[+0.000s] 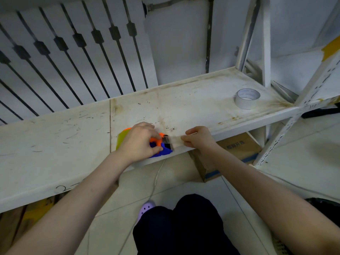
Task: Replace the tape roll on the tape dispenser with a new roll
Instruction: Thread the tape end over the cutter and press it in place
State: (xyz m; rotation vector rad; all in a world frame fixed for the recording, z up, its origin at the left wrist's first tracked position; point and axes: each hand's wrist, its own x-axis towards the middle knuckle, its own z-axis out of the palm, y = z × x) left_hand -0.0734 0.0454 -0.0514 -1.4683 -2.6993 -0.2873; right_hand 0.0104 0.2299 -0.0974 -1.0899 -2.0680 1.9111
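A long white shelf (pixel 55 144), scuffed and stained, runs across the view, and everything sits relative to it. Under its front edge, toward the right, a cardboard box (pixel 237 150) rests on the tiled floor. At the shelf's front edge, about midway along, lies the tape dispenser (pixel 160 150) — orange and blue, with a yellowish roll showing at its left end. The left hand (pixel 138 142) lies over the top of the dispenser, fingers curled down around its orange body, pressing it to the shelf. Just to the right, at the same front edge, the right hand (pixel 197 138) pinches the free end of a strip of clear tape (pixel 174 140) between thumb and fingers; the strip stretches taut from the dispenser's dark cutter end to that hand. Far along the shelf to the right, near its back corner and well apart from both hands, a loose tape roll (pixel 247 98) lies flat — whitish, its hollow core facing up.
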